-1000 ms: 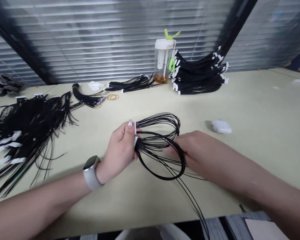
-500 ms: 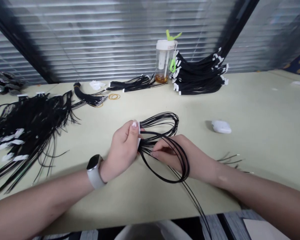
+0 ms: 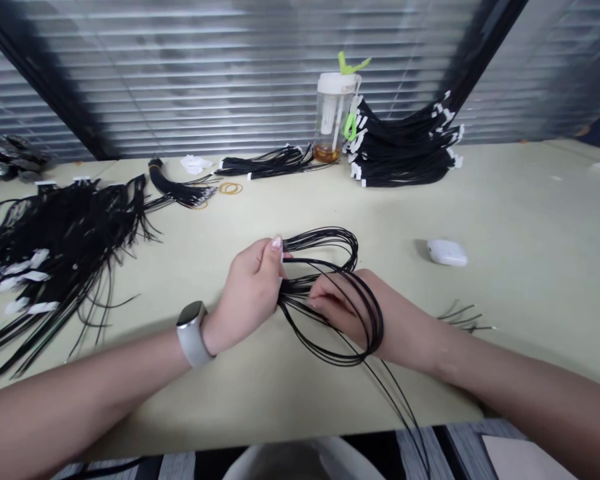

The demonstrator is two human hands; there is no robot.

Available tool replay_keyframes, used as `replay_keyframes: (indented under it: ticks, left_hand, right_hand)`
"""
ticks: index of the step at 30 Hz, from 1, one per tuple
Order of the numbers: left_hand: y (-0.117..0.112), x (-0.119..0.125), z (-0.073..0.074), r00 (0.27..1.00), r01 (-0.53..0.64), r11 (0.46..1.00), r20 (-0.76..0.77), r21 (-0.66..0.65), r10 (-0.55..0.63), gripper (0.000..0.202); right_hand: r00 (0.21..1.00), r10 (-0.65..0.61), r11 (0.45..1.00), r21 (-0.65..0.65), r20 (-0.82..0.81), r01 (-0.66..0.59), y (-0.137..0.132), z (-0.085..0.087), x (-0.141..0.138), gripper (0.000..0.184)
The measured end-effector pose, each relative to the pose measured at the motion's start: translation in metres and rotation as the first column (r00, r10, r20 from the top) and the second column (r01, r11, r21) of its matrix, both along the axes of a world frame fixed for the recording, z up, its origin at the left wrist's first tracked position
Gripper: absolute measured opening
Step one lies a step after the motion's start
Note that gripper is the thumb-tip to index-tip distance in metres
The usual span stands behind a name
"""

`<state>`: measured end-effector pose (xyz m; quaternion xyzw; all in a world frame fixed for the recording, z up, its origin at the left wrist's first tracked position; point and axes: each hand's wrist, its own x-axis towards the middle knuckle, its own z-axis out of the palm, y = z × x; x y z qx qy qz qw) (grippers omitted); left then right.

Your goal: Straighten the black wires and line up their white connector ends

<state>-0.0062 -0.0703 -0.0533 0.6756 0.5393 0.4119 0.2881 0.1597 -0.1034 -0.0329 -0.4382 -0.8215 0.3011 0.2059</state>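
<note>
My left hand (image 3: 253, 283), with a watch (image 3: 193, 331) on its wrist, is closed on the white connector ends (image 3: 282, 251) of a black wire harness (image 3: 354, 248). Thumb and fingers cover most of the connectors. From them the wires bend rightward into an upper loop and a larger lower loop. My right hand (image 3: 400, 327) reaches through the lower loop, its thumb and index finger pinched on a black wire close to the connectors. Loose wire ends (image 3: 405, 403) hang down over the table's front edge.
Black harnesses (image 3: 75, 233) are heaped at left, near a banded wire bundle (image 3: 173, 187) and rubber bands (image 3: 231, 189). Behind stand a bottle (image 3: 329, 113) and stacked harnesses (image 3: 405, 147). A white case (image 3: 447, 253) and wire ends (image 3: 463, 320) lie at right.
The lower loop shows more strands, spread wider, and the loose wires below have shifted and look fewer. Both hands keep nearly the same pose while the view has tilted slightly.
</note>
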Motion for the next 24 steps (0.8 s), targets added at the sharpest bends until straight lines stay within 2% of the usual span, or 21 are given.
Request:
replay_keyframes:
  ticks: [2, 4, 6, 7, 8, 10, 11, 12, 14, 16, 17, 18, 19, 21, 22, 24]
  left_hand:
    - [0.000, 0.000, 0.001, 1.000, 0.002, 1.000, 0.010, -0.011, -0.002, 0.040]
    - [-0.001, 0.000, 0.001, 1.000, 0.005, 1.000, 0.019, -0.016, -0.004, 0.040]
    - [0.000, 0.000, 0.001, 1.000, 0.004, 1.000, 0.026, -0.017, -0.004, 0.041]
    - [0.000, -0.001, 0.001, 1.000, 0.006, 1.000, 0.031, -0.016, -0.006, 0.042]
    - [0.000, -0.001, 0.001, 0.999, 0.010, 1.000, 0.038, -0.018, -0.010, 0.042]
    - [-0.001, -0.001, 0.001, 0.998, 0.023, 0.999, 0.055, -0.033, -0.021, 0.042]
    - [-0.001, -0.001, 0.002, 0.998, 0.033, 0.998, 0.062, -0.045, -0.030, 0.042]
    - [-0.001, -0.001, 0.002, 0.997, 0.043, 0.998, 0.069, -0.055, -0.039, 0.042]
    - [-0.002, 0.000, 0.003, 0.995, 0.072, 0.995, 0.080, -0.074, -0.066, 0.042]
    - [-0.003, 0.000, 0.003, 0.991, 0.106, 0.991, 0.092, -0.085, -0.098, 0.043]
    - [-0.003, 0.000, 0.003, 0.989, 0.121, 0.989, 0.098, -0.087, -0.112, 0.043]
    - [-0.003, 0.000, 0.002, 0.987, 0.133, 0.987, 0.105, -0.088, -0.123, 0.043]
    - [-0.003, 0.000, 0.002, 0.985, 0.142, 0.986, 0.112, -0.088, -0.132, 0.043]
    - [-0.003, -0.001, 0.001, 0.981, 0.158, 0.984, 0.127, -0.086, -0.146, 0.042]
    - [-0.003, -0.001, 0.001, 0.979, 0.166, 0.982, 0.133, -0.086, -0.154, 0.042]
    - [-0.003, -0.001, 0.001, 0.974, 0.186, 0.979, 0.144, -0.089, -0.172, 0.043]
  right_hand:
    - [0.996, 0.013, 0.997, 0.073, 0.088, -0.020, 0.001, 0.003, 0.004, 0.014]
    - [0.979, -0.039, 0.989, 0.148, 0.202, 0.009, 0.003, 0.009, 0.012, 0.014]
    - [0.939, -0.183, 0.959, 0.264, 0.293, 0.105, 0.006, 0.017, 0.023, 0.014]
    - [0.912, -0.278, 0.924, 0.343, 0.300, 0.169, 0.006, 0.022, 0.029, 0.012]
    - [0.883, -0.392, 0.864, 0.433, 0.257, 0.258, 0.006, 0.027, 0.034, 0.009]
    - [0.836, -0.546, 0.707, 0.564, 0.051, 0.427, 0.004, 0.037, 0.041, 0.007]
    - [0.823, -0.563, 0.649, 0.574, -0.080, 0.500, 0.002, 0.042, 0.042, 0.010]
    - [0.826, -0.523, 0.645, 0.536, -0.210, 0.545, -0.001, 0.046, 0.042, 0.015]
    - [0.796, -0.386, 0.706, 0.407, -0.466, 0.580, -0.004, 0.049, 0.036, 0.020]
    - [0.704, -0.248, 0.768, 0.307, -0.665, 0.561, -0.005, 0.047, 0.029, 0.021]
    - [0.673, -0.214, 0.795, 0.274, -0.708, 0.541, -0.004, 0.044, 0.026, 0.023]
    - [0.679, -0.213, 0.829, 0.238, -0.702, 0.506, -0.003, 0.039, 0.023, 0.027]
    - [0.726, -0.226, 0.868, 0.203, -0.650, 0.453, -0.001, 0.034, 0.021, 0.034]
    - [0.870, -0.242, 0.934, 0.141, -0.428, 0.329, 0.002, 0.023, 0.019, 0.050]
    - [0.922, -0.236, 0.948, 0.133, -0.308, 0.288, 0.003, 0.019, 0.018, 0.054]
    - [0.967, -0.213, 0.955, 0.177, -0.140, 0.236, 0.005, 0.014, 0.017, 0.058]
